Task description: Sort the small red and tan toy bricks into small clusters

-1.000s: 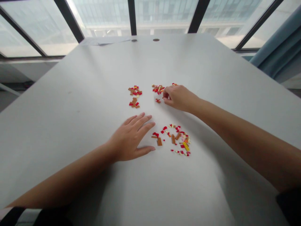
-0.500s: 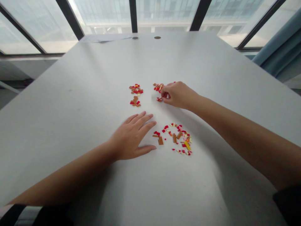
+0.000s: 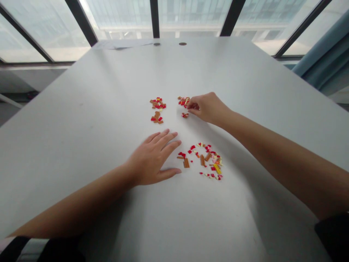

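Note:
My left hand (image 3: 154,160) lies flat on the white table (image 3: 109,120), fingers spread, holding nothing. Just off its fingertips are brown building bricks (image 3: 186,163) and small red ones. My right hand (image 3: 205,106) reaches farther forward, its thumb and fingers pinched together; whatever may be between the tips is too small to make out. Right beside those fingertips sits a pile of red, brown and cream bricks (image 3: 183,101). A small cluster of red and pale pieces (image 3: 185,115) rests a little nearer, apart from the fingers.
Two small heaps lie left of centre: a brown and red one with yellow (image 3: 157,103), and a brown one (image 3: 156,118) nearer. Scattered red, cream, pink and yellow bricks (image 3: 217,168) spread between my forearms. Windows and a blue curtain (image 3: 324,58) stand beyond the table.
My right hand has lifted slightly away from the small red and pale cluster, which now shows fully. The left hand has stayed in place.

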`<control>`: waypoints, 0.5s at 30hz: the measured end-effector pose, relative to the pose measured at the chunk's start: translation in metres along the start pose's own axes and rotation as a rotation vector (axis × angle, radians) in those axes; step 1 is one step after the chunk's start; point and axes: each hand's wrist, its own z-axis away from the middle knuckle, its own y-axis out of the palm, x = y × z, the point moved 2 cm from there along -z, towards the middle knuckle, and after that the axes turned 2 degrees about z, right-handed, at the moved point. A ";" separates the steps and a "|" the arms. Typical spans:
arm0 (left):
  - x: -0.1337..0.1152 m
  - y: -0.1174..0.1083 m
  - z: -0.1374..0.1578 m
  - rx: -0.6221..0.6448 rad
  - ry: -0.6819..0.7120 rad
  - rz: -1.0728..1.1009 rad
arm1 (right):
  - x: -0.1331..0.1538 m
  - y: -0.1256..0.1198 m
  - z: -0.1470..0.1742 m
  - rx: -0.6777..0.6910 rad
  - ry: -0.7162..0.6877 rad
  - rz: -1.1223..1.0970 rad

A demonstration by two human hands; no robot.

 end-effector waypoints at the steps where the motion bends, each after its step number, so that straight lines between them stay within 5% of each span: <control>1: 0.000 0.000 0.000 0.000 0.002 -0.001 | 0.000 0.001 -0.001 -0.003 0.012 -0.004; 15: 0.000 -0.001 0.000 0.008 0.006 -0.010 | 0.004 0.009 -0.003 -0.083 0.067 -0.103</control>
